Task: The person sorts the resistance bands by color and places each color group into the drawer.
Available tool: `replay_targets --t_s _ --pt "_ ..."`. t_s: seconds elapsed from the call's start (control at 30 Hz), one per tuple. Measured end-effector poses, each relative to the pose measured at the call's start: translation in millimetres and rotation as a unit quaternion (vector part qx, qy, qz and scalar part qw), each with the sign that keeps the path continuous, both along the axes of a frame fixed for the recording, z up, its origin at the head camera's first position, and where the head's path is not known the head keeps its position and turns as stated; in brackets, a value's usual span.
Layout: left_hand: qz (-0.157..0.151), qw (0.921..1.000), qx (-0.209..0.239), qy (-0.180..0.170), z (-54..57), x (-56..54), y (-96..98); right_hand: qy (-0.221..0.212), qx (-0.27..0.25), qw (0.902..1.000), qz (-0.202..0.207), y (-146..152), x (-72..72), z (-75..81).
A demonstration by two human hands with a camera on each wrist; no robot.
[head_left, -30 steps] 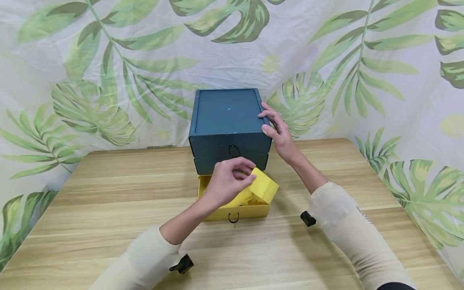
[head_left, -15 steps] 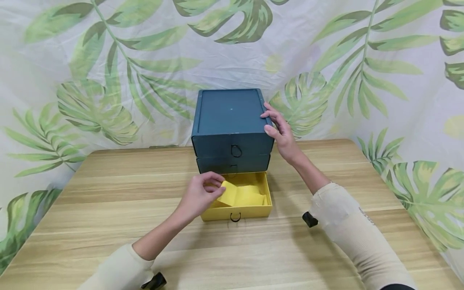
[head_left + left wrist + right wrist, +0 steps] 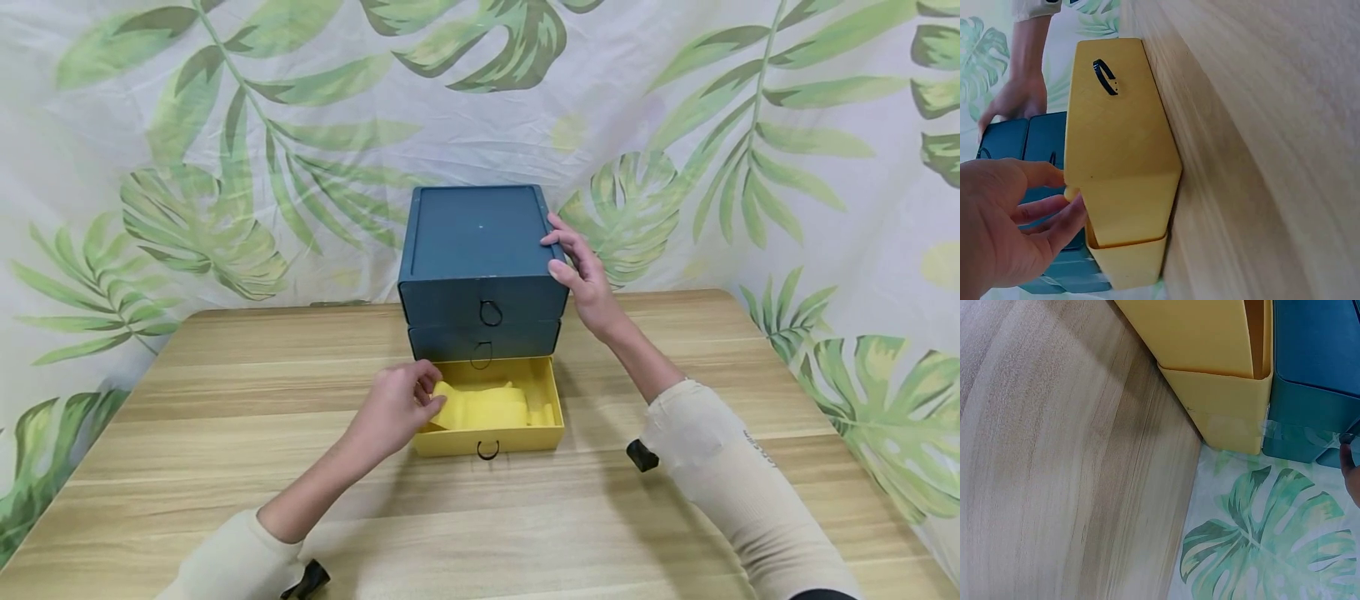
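Observation:
In the head view my left hand [image 3: 393, 404] is at the left side of a pulled-out yellow drawer [image 3: 525, 439]. Its thumb and fingertips pinch the left end of a smooth yellow piece [image 3: 491, 408] lying inside; its exact kind cannot be told. Only a small rounded bit of that piece shows between the fingers in the left wrist view, as the drawer wall hides the rest. My right hand [image 3: 588, 279] rests on the right top edge of the blue drawer unit [image 3: 480, 233], fingers extended. At the right wrist view's edge, just a fingertip shows.
Two blue drawers stand closed above the yellow one, each with a black loop handle [image 3: 491, 313]. The yellow drawer has its own loop [image 3: 488, 451] in front. Everything stands on a wooden table [image 3: 225, 400] before a leaf-patterned cloth [image 3: 337, 125].
My left hand has moved left and lowered the yellow piece from above the drawer's right side, where it was tilted, to lying inside the drawer. My right hand stays on the blue unit.

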State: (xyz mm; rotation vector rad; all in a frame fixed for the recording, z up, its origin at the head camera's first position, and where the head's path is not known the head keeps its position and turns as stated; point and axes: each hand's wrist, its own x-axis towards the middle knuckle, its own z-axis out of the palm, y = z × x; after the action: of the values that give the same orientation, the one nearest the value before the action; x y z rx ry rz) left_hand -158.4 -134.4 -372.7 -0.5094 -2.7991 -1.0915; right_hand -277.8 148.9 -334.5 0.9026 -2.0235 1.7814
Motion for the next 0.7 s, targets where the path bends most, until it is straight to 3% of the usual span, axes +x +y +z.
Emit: replay_targets --t_s 0.2,0.27,0.33,0.4,0.5,0.6,0.7 --pt "-0.019 0.9944 -0.055 0.088 4.4 7.1 2.2 -0.005 0.000 1.0000 0.001 0.4 0.0 -0.4" --pt "-0.046 0.9934 -0.053 0.091 5.5 11.3 2.8 -0.005 0.001 1.0000 0.002 0.3 0.1 -0.2" --pt "-0.089 0.9932 -0.035 0.066 5.2 16.1 4.2 -0.005 0.001 1.0000 0.002 0.2 0.1 0.0" --pt "-0.138 0.9903 -0.006 0.012 3.5 21.6 6.8 -0.005 0.002 1.0000 0.003 0.0 0.1 0.1" --pt "-0.193 0.9789 0.027 -0.062 -2.1 29.0 11.8 -0.005 0.001 1.0000 0.004 -0.1 -0.3 0.0" --pt "-0.213 0.9718 0.032 -0.096 -10.2 33.4 17.0 -0.005 0.000 1.0000 0.003 0.0 -1.0 -0.2" --pt "-0.209 0.9727 0.022 -0.098 -18.6 34.4 21.1 -0.001 0.000 1.0000 0.005 0.0 -1.8 -0.4"
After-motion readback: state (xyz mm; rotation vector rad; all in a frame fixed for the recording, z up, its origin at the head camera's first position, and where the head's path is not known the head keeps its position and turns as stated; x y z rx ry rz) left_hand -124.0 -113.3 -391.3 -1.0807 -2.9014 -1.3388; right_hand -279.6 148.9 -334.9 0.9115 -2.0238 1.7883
